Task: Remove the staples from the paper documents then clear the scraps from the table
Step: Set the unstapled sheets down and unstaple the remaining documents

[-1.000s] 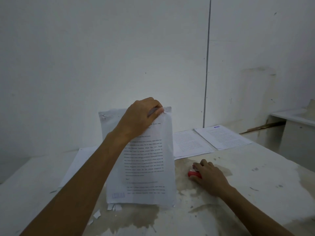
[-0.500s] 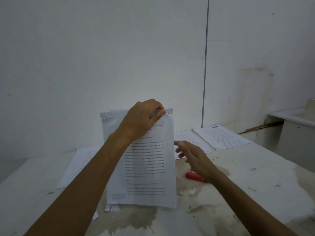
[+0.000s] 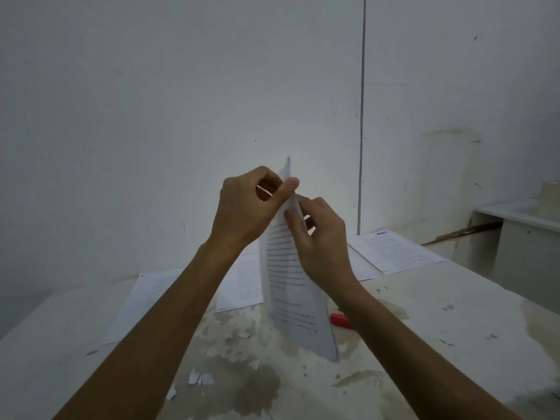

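Pinching the upright document (image 3: 291, 286) at its top corner, my left hand (image 3: 245, 207) and right hand (image 3: 318, 234) both grip it above the table (image 3: 424, 313); risk: tugging tears more scraps (image 3: 200, 378); staple remover (image 3: 341, 319) lies idle.

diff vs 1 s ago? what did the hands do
The right hand let go of the red staple remover, left it on the table, and rose to pinch the upper edge of the held document just below the left hand. The document has turned from facing the camera to nearly edge-on. The left hand still grips its top; loose sheets and paper scraps lie as before.
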`<state>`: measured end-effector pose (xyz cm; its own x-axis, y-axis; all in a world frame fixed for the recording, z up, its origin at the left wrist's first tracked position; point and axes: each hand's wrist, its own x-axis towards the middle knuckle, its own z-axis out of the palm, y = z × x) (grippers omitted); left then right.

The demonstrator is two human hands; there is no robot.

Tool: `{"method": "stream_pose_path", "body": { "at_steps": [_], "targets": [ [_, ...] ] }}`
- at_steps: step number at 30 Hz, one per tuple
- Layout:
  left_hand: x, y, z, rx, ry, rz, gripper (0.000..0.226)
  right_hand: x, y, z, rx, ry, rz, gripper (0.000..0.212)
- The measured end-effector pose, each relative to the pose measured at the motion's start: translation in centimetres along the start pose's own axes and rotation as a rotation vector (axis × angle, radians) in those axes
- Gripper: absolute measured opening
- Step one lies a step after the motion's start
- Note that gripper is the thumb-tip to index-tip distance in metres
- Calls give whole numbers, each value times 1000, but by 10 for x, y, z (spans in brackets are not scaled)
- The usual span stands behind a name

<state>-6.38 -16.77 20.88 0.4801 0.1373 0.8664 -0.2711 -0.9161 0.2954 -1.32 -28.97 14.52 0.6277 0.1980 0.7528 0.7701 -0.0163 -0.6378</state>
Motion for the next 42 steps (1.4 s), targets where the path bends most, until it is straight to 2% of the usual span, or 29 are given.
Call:
{"method": "stream_pose_path", "body": {
  "at_steps": [2, 6, 11, 17, 23, 28, 32, 36, 38, 39, 42],
  "targets": [
    [-1, 3, -1, -101, 16, -76, 46, 0, -3, 2, -29, -3, -37, 38],
    [-1, 0, -3, -249, -47, -165, 25, 2, -3, -1, 35, 27, -34, 46],
    [-12, -1, -3, -410, -47, -268, 29, 4, -5, -2, 90, 83, -16, 29],
    [-23, 4, 2, -553, -11, -340, 17, 6, -8, 0, 49, 90, -37, 36],
    [-24, 5, 1, -657, -29, -363, 21, 5, -11, -1, 55, 71, -37, 44],
    [-27, 2, -1, -644, -42, -367, 31, 3, -11, 4, 33, 19, -22, 51],
    [-32, -1, -5, -655, -63, -286, 33, 5, -15, 12, 111, 74, -13, 24],
    [-41, -20, -8, -398, 10, -247, 25, 10, -17, 10, 244, 88, 30, 20],
    [-50, -35, -10, -243, 118, -327, 32, 13, -16, 7, 329, 61, 22, 20],
    [-55, -43, -13, -204, 169, -399, 44, 14, -14, 5, 350, 50, 15, 19],
    [-68, -63, -23, -238, 159, -662, 78, 17, -9, 5, 372, 12, 29, 17]
  ]
}}
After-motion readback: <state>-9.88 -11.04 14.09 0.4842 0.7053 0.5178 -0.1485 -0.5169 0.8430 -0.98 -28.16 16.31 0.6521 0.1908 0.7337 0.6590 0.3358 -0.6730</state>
